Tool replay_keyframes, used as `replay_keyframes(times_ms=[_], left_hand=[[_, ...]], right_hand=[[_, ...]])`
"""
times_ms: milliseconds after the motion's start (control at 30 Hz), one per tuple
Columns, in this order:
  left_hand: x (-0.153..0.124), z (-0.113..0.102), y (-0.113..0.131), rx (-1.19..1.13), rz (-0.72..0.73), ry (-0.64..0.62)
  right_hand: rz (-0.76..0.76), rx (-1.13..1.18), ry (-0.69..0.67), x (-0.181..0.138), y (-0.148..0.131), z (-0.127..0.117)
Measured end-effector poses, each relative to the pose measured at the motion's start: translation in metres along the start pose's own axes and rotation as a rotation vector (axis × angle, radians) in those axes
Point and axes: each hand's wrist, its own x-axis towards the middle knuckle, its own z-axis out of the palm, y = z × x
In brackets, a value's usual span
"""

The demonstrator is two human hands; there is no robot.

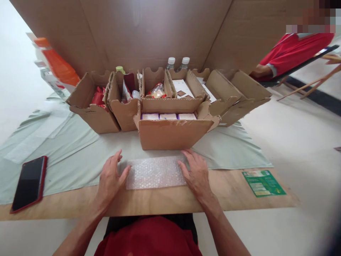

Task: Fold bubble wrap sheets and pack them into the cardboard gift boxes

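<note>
Phone (29, 183) at 9 o'clock on the tabletop (239, 195), lying on the green cloth (66, 156), well apart from the work.

Left hand (110, 177): flat, fingers spread, palm down, holding nothing. Its thumb touches the left edge of the bubble wrap (156, 172); the wrap sits at its 3 o'clock.

Bubble wrap: one flat sheet at centre, half on the cloth, half on bare wood, just in front of the near box (173, 133), which stands at the sheet's 12 o'clock.

Right hand (195, 174): flat too, open, fingers resting on the wrap's right edge; the sheet is at its 9 o'clock. Grips nothing.

To do this well, my read: keep both palms low and press outward evenly so the sheet stays square and flat, with no creases; keep the far edge clear of the box wall.

Behind, at 12: a row of open boxes (125, 103) with packets, two bottles (177, 64). Orange bottle (57, 64) at 10 o'clock. Green card (263, 183) at 3 o'clock. Another person's red sleeve (293, 49) at 2 o'clock, well apart.
</note>
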Motion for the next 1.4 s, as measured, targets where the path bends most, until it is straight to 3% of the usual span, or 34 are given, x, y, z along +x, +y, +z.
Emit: replay_keyframes(times_ms=[100,167,300,400,533,600,700,800,900,1033,1100,1233,1333,1400], left_hand=[[-0.005,0.002,0.002,-0.023,0.112,0.041],[-0.009,0.006,0.006,-0.032,0.213,-0.047],[-0.010,0.022,0.009,0.077,0.336,-0.275],[-0.008,0.029,0.003,0.083,0.347,-0.311],[-0.007,0.027,-0.001,0.030,0.334,-0.310],[-0.007,0.021,-0.003,0.020,0.300,-0.249],[-0.003,0.014,-0.008,0.144,0.228,-0.154],[-0.001,0.015,-0.012,0.270,0.197,-0.194],[-0.001,0.021,-0.009,0.229,0.173,-0.221],[-0.009,0.019,0.005,0.048,0.022,-0.213],[-0.015,0.014,0.012,-0.052,-0.058,-0.226],[-0.018,-0.007,0.026,-0.272,-0.087,-0.229],[0.004,-0.035,0.044,-0.357,0.106,-0.158],[0.036,-0.055,0.061,-0.350,0.270,-0.092]], right_hand=[[-0.050,-0.038,-0.009,-0.004,-0.017,0.004],[-0.123,-0.001,-0.076,-0.009,-0.044,0.010],[-0.310,0.083,-0.348,-0.023,-0.088,0.026],[-0.280,0.033,-0.353,-0.039,-0.068,0.019],[-0.104,-0.139,-0.092,-0.050,-0.004,-0.014],[-0.071,-0.195,-0.042,-0.043,0.013,-0.025],[-0.037,-0.249,-0.103,-0.028,0.012,-0.018],[0.024,-0.257,-0.195,-0.016,-0.003,0.001],[0.087,-0.076,-0.221,-0.015,-0.014,0.011],[0.193,0.098,-0.183,-0.025,-0.017,0.007],[0.281,0.178,-0.183,-0.030,-0.017,0.001],[0.489,0.612,-0.242,-0.024,-0.023,-0.027],[0.423,0.737,-0.195,0.008,-0.033,-0.070],[0.340,0.684,-0.037,0.043,-0.038,-0.100]])
